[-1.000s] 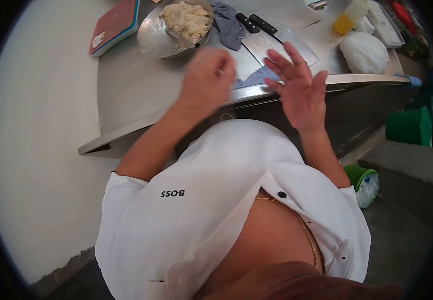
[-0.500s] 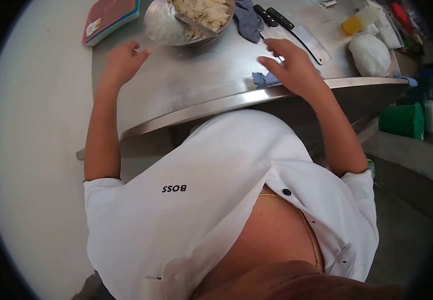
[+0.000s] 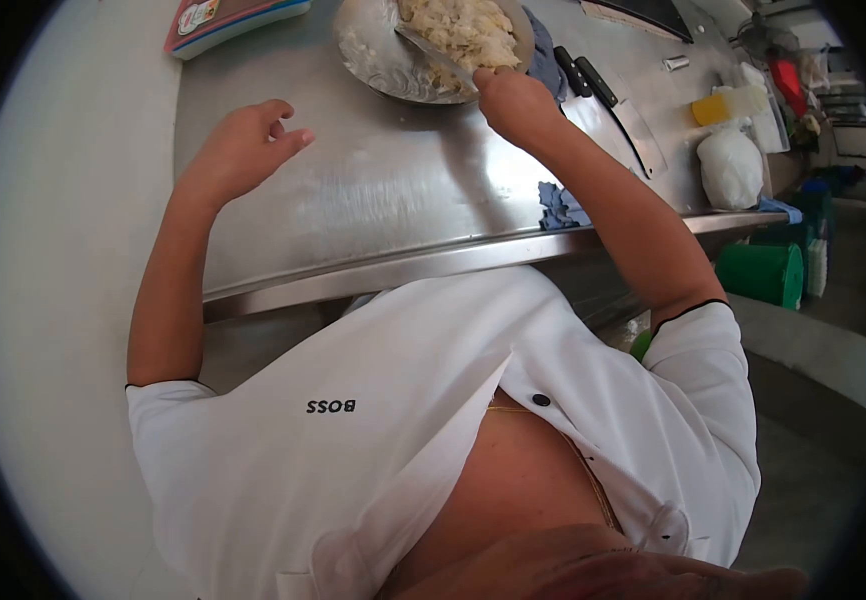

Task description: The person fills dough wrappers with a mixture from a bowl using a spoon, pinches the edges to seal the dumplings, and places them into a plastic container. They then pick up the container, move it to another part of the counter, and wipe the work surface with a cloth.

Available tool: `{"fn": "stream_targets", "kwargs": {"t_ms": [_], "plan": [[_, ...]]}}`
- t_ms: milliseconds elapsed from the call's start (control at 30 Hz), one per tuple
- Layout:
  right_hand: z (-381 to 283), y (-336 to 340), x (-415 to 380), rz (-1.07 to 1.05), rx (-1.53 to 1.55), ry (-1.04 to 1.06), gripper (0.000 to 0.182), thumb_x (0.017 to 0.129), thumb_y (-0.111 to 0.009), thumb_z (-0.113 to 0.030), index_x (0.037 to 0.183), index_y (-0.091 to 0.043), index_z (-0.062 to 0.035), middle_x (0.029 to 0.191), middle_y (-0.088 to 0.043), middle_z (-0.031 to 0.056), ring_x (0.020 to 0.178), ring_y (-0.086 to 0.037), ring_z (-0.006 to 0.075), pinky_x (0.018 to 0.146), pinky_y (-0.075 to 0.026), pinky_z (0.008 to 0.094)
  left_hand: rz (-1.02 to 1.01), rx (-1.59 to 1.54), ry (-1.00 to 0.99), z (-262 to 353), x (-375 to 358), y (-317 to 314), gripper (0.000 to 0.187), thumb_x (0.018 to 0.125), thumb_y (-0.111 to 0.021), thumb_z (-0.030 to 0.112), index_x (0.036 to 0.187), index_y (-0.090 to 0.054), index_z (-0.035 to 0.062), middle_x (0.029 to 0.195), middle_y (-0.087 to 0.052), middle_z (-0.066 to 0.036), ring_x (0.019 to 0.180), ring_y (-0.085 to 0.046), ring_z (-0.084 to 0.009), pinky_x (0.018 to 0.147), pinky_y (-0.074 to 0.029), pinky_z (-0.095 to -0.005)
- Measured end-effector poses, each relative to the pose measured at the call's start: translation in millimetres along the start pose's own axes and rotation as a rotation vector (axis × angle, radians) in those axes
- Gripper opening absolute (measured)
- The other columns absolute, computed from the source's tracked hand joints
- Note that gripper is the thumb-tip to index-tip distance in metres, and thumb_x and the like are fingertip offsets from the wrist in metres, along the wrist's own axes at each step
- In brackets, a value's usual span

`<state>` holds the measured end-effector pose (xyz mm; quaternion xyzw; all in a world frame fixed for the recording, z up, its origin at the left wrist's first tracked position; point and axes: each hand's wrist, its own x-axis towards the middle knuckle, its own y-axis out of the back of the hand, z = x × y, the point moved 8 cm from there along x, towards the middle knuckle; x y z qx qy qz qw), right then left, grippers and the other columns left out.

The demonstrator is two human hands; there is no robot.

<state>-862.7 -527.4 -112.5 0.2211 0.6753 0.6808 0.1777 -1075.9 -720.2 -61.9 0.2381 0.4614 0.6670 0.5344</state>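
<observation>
A metal bowl [image 3: 423,97] near the back of the steel table holds a pale, shredded food mixture [image 3: 468,35]. My right hand [image 3: 515,103] is closed on the end of a metal spoon [image 3: 431,50], which lies slanted across the mixture. The spoon's far tip reaches the bowl's left side, where the surface looks shiny and smeared. Over the table to the left, my left hand [image 3: 248,150] hangs with curved fingers apart and nothing in it. It is nearest to the bowl but does not touch it.
Two black-handled knives [image 3: 593,80] lie right of the bowl by a grey cloth [image 3: 546,60]. A blue cloth [image 3: 561,207] sits at the front edge. Farther right are a white bag [image 3: 731,170] and a yellow container [image 3: 718,107]. A lidded box [image 3: 243,25] stands at back left.
My right hand has moved left and forward from above the knives to the bowl and has taken hold of the spoon. My left hand stays empty. The view has shifted slightly.
</observation>
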Motion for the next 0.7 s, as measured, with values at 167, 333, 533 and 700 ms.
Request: {"fn": "stream_targets", "kwargs": {"t_ms": [167, 333, 533, 700], "plan": [[-7.0, 5.2, 19.5, -0.020, 0.014, -0.122, 0.020, 0.085, -0.056, -0.011, 0.096, -0.070, -0.0032, 0.093, -0.069, 0.0174, 0.087, -0.069, 0.0347, 0.073, -0.056, 0.0450, -0.038, 0.042, -0.051, -3.8, 15.0, -7.8, 0.058, 0.088, -0.066, 0.039, 0.119, -0.058, -0.0085, 0.094, -0.067, -0.020, 0.085, -0.065, -0.0296, 0.079, -0.051, -0.0376], [-15.2, -4.2, 47.9, -0.125, -0.054, -0.096, 0.019, 0.085, -0.056, -0.012, 0.088, -0.073, -0.0032, 0.091, -0.071, 0.0181, 0.087, -0.070, 0.0352, 0.072, -0.056, 0.0448, -0.066, 0.042, -0.074, 4.7, 38.3, -12.3, 0.057, 0.088, -0.066, 0.040, 0.116, -0.060, -0.0085, 0.094, -0.068, -0.021, 0.086, -0.065, -0.0295, 0.079, -0.051, -0.0376], [-22.0, 4.2, 58.5, -0.134, -0.103, -0.016, 0.021, 0.084, -0.054, -0.008, 0.092, -0.073, -0.0039, 0.097, -0.070, 0.0204, 0.090, -0.069, 0.0352, 0.074, -0.056, 0.0451, -0.063, -0.043, -0.071, 9.4, 69.6, -28.6, 0.054, 0.089, -0.065, 0.041, 0.112, -0.063, -0.0080, 0.093, -0.068, -0.020, 0.083, -0.065, -0.0289, 0.077, -0.051, -0.0384], [-8.7, 33.2, 51.7, -0.140, 0.042, -0.050, 0.026, 0.085, -0.055, -0.010, 0.106, -0.070, -0.0089, 0.103, -0.070, 0.0184, 0.099, -0.067, 0.0369, 0.083, -0.054, 0.0455, -0.207, -0.133, 0.107, -8.1, 89.2, -43.9, 0.050, 0.090, -0.063, 0.043, 0.109, -0.067, -0.0027, 0.100, -0.070, -0.020, 0.090, -0.068, -0.0266, 0.080, -0.052, -0.0349]]}}
